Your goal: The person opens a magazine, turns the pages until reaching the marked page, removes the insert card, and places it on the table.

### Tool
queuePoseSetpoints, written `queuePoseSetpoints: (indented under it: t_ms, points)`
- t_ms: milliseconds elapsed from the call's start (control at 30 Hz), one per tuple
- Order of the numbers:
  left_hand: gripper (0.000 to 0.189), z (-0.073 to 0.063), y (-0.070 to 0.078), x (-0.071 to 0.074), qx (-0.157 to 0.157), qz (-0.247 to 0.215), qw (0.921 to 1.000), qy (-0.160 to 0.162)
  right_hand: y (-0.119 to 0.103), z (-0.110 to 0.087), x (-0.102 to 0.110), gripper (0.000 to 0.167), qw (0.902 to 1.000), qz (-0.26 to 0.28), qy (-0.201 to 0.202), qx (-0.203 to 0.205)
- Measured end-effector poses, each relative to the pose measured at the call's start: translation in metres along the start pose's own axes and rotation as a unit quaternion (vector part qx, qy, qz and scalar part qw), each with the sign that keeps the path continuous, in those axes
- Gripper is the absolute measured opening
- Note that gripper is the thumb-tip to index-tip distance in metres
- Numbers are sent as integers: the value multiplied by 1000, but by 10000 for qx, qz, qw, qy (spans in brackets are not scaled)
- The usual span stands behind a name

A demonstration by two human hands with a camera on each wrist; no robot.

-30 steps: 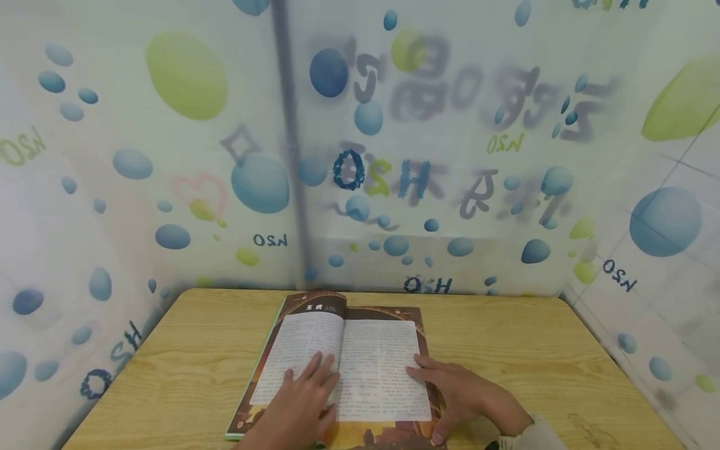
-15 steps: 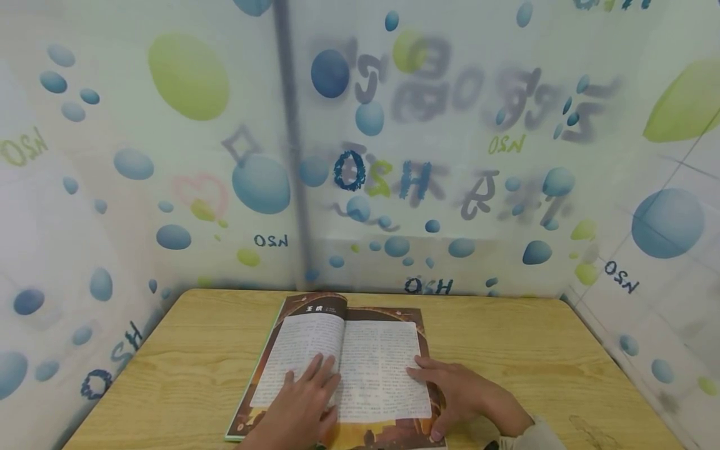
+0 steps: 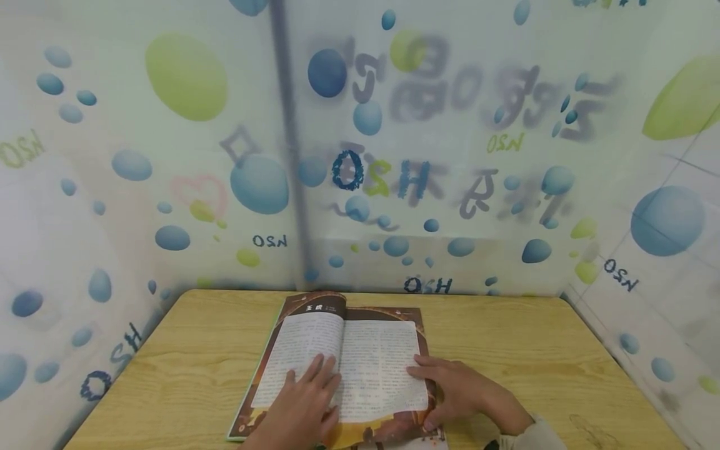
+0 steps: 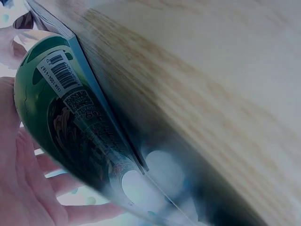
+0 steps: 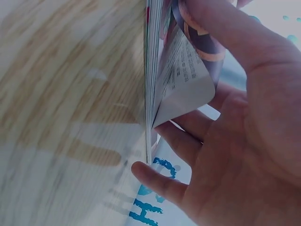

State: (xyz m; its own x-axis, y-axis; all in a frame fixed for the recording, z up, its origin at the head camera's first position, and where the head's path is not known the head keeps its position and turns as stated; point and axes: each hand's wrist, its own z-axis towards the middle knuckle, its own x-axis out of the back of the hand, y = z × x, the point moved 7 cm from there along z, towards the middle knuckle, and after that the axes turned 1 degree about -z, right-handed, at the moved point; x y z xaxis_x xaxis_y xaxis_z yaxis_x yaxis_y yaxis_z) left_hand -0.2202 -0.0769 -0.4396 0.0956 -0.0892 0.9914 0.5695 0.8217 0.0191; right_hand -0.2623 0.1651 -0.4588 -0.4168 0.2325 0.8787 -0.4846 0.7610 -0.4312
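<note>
An open magazine (image 3: 374, 362) with brown decorated borders lies on the wooden table. My left hand (image 3: 300, 403) rests with extended fingers on its left page, close to the spine. At the right edge my right hand (image 3: 464, 394) holds the lower corner of the right page (image 3: 402, 422) between thumb and fingers. That corner is curled up, baring a strip of the sheet beneath. The right wrist view shows the bent leaf (image 5: 190, 92) standing away from the page stack (image 5: 149, 84). In the left wrist view the green back cover (image 4: 35, 94) with a barcode bows outward beside the palm.
The wooden table (image 3: 534, 350) extends on both sides of the magazine. Behind and beside it hang pale curtain-like sheets (image 3: 450, 262) printed with blue and green drops and lettering. A light sleeve (image 3: 534, 434) covers the right forearm.
The right page's lower corner has lifted and curled inward with my right thumb, which has moved slightly up and left. My left hand has stayed in place.
</note>
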Motion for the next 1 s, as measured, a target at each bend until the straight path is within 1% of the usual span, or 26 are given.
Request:
queuePoseSetpoints:
  t_ms: [100,300,333,467,533,600,700,767,900,1000]
  points:
    - [48,0,2,0,-28,52,10000,25,-2,1,1,89,9999,-47,74,70]
    - [87,-2,5,-2,53,-175,9998,-128,-6,2,5,84,9990,-144,270,332]
    - [91,-1,5,-2,57,-198,9997,-145,-7,3,6,84,9987,-130,314,371]
    - [100,-1,4,-4,78,-273,9992,-274,-7,5,7,83,9978,-62,501,433]
    - [103,-1,5,-5,82,-257,9990,-351,-7,7,8,84,9969,-93,623,469]
    - [105,-1,5,-5,71,-221,9991,-363,-8,7,8,85,9954,-110,766,560]
    - [105,-2,6,-4,26,-130,9995,-272,-9,6,11,89,9920,-206,1042,678]
    - [102,-2,6,-2,-44,-52,9999,-132,-10,5,14,91,9897,-202,1219,719]
    - [91,-3,7,2,-250,201,9990,301,-11,5,20,96,9855,-106,1530,722]
    - [82,-3,9,7,-428,328,9956,770,-13,5,24,99,9803,-58,1803,808]
